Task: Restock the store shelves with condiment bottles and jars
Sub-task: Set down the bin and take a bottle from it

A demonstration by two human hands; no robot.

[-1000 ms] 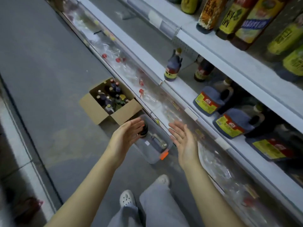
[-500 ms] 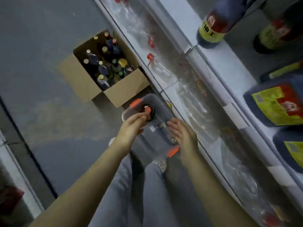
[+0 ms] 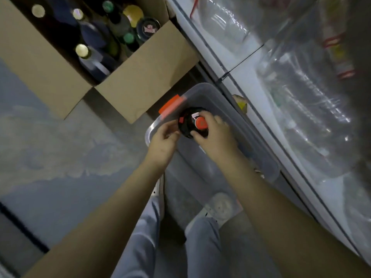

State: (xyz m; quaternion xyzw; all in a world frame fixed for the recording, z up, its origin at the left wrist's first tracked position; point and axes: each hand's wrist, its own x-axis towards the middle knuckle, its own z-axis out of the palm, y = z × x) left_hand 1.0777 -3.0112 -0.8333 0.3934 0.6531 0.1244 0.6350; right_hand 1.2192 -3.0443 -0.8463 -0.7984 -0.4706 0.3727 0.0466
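Observation:
A dark bottle with an orange-red cap [image 3: 195, 123] stands upright in a clear plastic bin [image 3: 236, 125] on the floor. My right hand [image 3: 215, 137] grips the bottle from the right, fingers curled round its shoulder. My left hand [image 3: 163, 140] curls against the bottle's left side, over the bin's near-left rim. An open cardboard box [image 3: 140, 77] beyond the bin holds several upright bottles and jars [image 3: 120, 31] with gold, green and yellow caps.
The bin has orange latches [image 3: 171, 105]. The low white shelf edge [image 3: 251, 93] runs diagonally on the right, with clear plastic-wrapped goods [image 3: 301, 97] on it. My grey-trousered legs and white shoes [image 3: 219, 207] are below the bin. Grey floor lies to the left.
The view has dropped much closer to the bin. Both hands moved in from hovering open over the bin and closed round the dark bottle.

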